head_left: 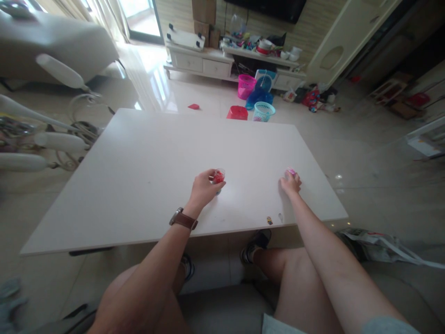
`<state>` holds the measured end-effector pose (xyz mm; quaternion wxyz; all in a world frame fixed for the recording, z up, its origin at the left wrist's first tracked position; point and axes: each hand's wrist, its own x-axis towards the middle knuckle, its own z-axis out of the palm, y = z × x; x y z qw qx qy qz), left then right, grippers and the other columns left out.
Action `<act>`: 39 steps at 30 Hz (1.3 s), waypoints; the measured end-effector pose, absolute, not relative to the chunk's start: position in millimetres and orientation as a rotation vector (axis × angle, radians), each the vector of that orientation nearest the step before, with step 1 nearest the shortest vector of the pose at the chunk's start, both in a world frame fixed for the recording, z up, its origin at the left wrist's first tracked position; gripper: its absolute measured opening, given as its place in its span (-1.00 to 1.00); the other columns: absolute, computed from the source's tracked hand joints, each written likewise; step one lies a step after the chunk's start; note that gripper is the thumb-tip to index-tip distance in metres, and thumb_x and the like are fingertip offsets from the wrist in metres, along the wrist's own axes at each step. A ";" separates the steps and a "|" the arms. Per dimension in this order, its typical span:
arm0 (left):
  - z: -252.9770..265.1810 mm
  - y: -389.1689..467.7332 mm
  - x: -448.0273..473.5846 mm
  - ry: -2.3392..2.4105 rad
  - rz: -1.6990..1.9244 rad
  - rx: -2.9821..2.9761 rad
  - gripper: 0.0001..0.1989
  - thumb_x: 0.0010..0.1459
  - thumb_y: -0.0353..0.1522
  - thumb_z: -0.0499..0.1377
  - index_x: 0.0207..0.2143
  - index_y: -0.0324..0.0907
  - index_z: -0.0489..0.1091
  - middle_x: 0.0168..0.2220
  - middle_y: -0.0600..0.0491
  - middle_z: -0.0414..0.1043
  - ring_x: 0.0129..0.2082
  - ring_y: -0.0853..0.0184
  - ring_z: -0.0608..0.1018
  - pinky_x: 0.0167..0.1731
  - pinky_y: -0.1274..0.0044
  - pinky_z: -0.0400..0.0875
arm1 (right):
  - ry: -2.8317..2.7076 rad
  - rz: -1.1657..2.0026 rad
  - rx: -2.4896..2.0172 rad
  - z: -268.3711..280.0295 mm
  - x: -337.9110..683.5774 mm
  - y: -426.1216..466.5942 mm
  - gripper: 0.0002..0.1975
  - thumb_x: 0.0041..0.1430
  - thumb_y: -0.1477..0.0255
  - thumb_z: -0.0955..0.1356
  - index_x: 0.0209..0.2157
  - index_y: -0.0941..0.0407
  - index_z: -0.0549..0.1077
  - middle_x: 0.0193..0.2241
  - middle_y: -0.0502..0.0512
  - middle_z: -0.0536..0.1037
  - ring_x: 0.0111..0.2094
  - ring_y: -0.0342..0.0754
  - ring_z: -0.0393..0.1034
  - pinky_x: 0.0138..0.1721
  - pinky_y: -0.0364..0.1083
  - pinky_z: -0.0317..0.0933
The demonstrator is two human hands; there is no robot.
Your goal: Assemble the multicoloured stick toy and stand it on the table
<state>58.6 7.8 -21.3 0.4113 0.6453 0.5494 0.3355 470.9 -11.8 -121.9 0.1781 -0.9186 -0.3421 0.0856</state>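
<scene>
My left hand, with a brown-strapped watch on its wrist, is closed around a small clear jar with red contents. The jar is upright over the middle of the white table. Further right, my right hand has its fingers wrapped round a small pink thing, possibly a lid; the fingers cover most of it. Near the front edge, between the two arms, lie a small colourful sticker-like piece and a little pale, shiny piece.
Beyond the table's far edge stand a red stool, a light-blue basket and a pink basket. A white cabinet holds clutter along the wall. White padded arms of some equipment stand close on the left.
</scene>
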 end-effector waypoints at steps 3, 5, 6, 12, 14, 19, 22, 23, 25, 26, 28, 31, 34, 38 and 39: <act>-17.5 5.7 59.2 1.388 0.828 1.623 -0.79 0.01 -0.30 0.35 -0.26 -0.13 0.54 -0.28 0.04 0.62 -0.30 0.27 0.62 -0.31 0.49 0.45 | -0.963 0.198 -2.541 -114.2 459.6 -7.5 -0.47 0.16 0.31 0.31 0.19 -0.04 0.42 0.30 0.22 0.16 0.25 0.23 0.12 0.27 0.26 0.07; -15.2 4.3 60.6 1.387 0.828 1.608 -0.78 0.03 -0.25 0.35 -0.28 -0.14 0.52 -0.32 0.03 0.61 -0.34 0.28 0.60 -0.35 0.50 0.44 | -1.012 0.167 -2.416 -101.7 445.8 -0.6 -0.50 0.15 0.38 0.29 0.15 0.07 0.44 0.17 0.29 0.28 0.18 0.15 0.21 0.24 0.13 0.14; -14.6 3.8 61.7 1.382 0.834 1.596 -0.77 0.03 -0.22 0.35 -0.29 -0.14 0.52 -0.34 0.03 0.60 -0.36 0.29 0.59 -0.36 0.50 0.43 | -1.086 0.165 -2.302 -92.9 436.7 3.4 -0.52 0.16 0.41 0.28 0.14 0.11 0.43 0.10 0.30 0.35 0.14 0.09 0.25 0.23 0.07 0.17; -15.7 0.2 76.8 1.176 0.926 1.372 -0.72 0.08 -0.13 0.30 -0.34 -0.16 0.45 -0.39 0.05 0.51 -0.43 0.36 0.53 -0.43 0.55 0.40 | -1.255 0.458 -1.615 -16.3 353.1 4.4 -0.70 0.35 0.20 0.23 -0.04 0.03 0.45 -0.11 0.13 0.47 -0.10 -0.05 0.43 -0.14 -0.10 0.36; -15.5 -2.9 84.0 1.036 0.956 1.176 -0.69 0.06 -0.12 0.30 -0.35 -0.17 0.40 -0.42 0.07 0.47 -0.45 0.35 0.55 -0.44 0.55 0.42 | -1.244 0.578 -1.424 8.3 321.0 -7.3 -0.75 0.31 0.15 0.31 -0.11 -0.01 0.46 -0.15 0.05 0.47 -0.15 -0.09 0.45 -0.18 -0.13 0.34; -7.4 -15.9 96.1 0.783 0.947 0.736 -0.65 -0.01 -0.14 0.27 -0.27 -0.20 0.38 -0.47 0.13 0.36 -0.58 0.33 0.55 -0.58 0.54 0.37 | -1.123 0.790 -1.147 34.6 262.4 -35.2 -0.83 0.24 0.24 0.41 -0.15 -0.06 0.43 -0.17 -0.07 0.49 -0.19 -0.17 0.45 -0.13 -0.15 0.30; 0.6 -23.8 95.1 0.648 0.913 0.627 -0.60 -0.02 -0.18 0.25 -0.18 -0.25 0.43 -0.44 0.11 0.39 -0.61 0.37 0.52 -0.61 0.55 0.35 | -0.919 0.870 -1.086 26.7 247.7 -40.0 -0.73 0.15 0.32 0.45 -0.12 -0.07 0.39 -0.19 -0.10 0.50 -0.20 -0.18 0.47 -0.14 -0.16 0.30; 2.9 -25.8 93.7 0.607 0.892 0.618 -0.60 -0.01 -0.18 0.24 -0.17 -0.26 0.44 -0.43 0.10 0.41 -0.61 0.37 0.51 -0.60 0.56 0.35 | -0.857 0.909 -1.068 23.2 244.8 -39.5 -0.71 0.12 0.34 0.46 -0.12 -0.06 0.39 -0.20 -0.10 0.51 -0.20 -0.18 0.47 -0.14 -0.16 0.30; 5.9 -28.4 90.2 0.536 0.854 0.627 -0.61 0.00 -0.17 0.21 -0.19 -0.28 0.44 -0.42 0.06 0.46 -0.60 0.36 0.51 -0.59 0.55 0.36 | -0.773 1.002 -1.024 18.0 239.5 -36.7 -0.69 0.07 0.38 0.47 -0.14 -0.02 0.41 -0.20 -0.08 0.53 -0.20 -0.17 0.48 -0.15 -0.16 0.32; 6.5 -28.8 88.4 0.508 0.836 0.634 -0.61 0.02 -0.16 0.19 -0.20 -0.28 0.44 -0.43 0.03 0.48 -0.60 0.35 0.51 -0.58 0.55 0.38 | -0.750 1.050 -0.995 17.1 236.6 -34.7 -0.69 0.05 0.39 0.47 -0.15 0.00 0.42 -0.20 -0.07 0.55 -0.20 -0.16 0.49 -0.15 -0.16 0.33; 6.5 -27.9 85.7 0.479 0.806 0.641 -0.60 0.04 -0.13 0.15 -0.24 -0.27 0.44 -0.45 -0.01 0.50 -0.60 0.33 0.51 -0.57 0.53 0.40 | -0.726 1.138 -0.936 18.1 229.6 -30.7 -0.70 0.04 0.41 0.48 -0.17 0.02 0.42 -0.20 -0.03 0.58 -0.21 -0.14 0.50 -0.19 -0.16 0.36; 5.0 -23.5 84.2 0.487 0.777 0.636 -0.60 0.08 -0.09 0.09 -0.34 -0.27 0.43 -0.49 -0.05 0.50 -0.61 0.31 0.50 -0.57 0.51 0.41 | -0.702 1.260 -0.894 22.5 218.4 -25.7 -0.68 0.04 0.38 0.50 -0.18 0.05 0.40 -0.20 0.01 0.61 -0.28 -0.14 0.50 -0.36 -0.21 0.37; 3.6 -18.3 85.5 0.509 0.774 0.615 -0.61 0.10 -0.09 0.06 -0.41 -0.26 0.41 -0.51 -0.07 0.50 -0.62 0.30 0.50 -0.57 0.50 0.41 | -0.699 1.346 -0.895 24.3 210.7 -22.1 -0.65 0.06 0.31 0.49 -0.15 0.04 0.37 -0.18 0.02 0.60 -0.41 -0.16 0.45 -0.65 -0.27 0.19; 2.4 -13.2 89.2 0.536 0.785 0.568 -0.62 0.08 -0.10 0.07 -0.46 -0.25 0.40 -0.55 -0.07 0.48 -0.63 0.29 0.50 -0.59 0.50 0.41 | -0.717 1.351 -0.913 22.7 205.8 -18.9 -0.67 0.07 0.31 0.47 -0.14 0.00 0.37 -0.17 -0.04 0.58 -0.65 -0.27 0.25 -0.83 -0.28 -0.01; 2.3 -12.5 90.2 0.542 0.790 0.560 -0.63 0.08 -0.11 0.07 -0.47 -0.25 0.41 -0.56 -0.07 0.48 -0.64 0.29 0.49 -0.60 0.50 0.40 | -0.723 1.342 -0.926 22.4 204.8 -18.6 -0.68 0.07 0.33 0.47 -0.14 0.00 0.38 -0.17 -0.05 0.58 -0.69 -0.29 0.19 -0.84 -0.27 -0.03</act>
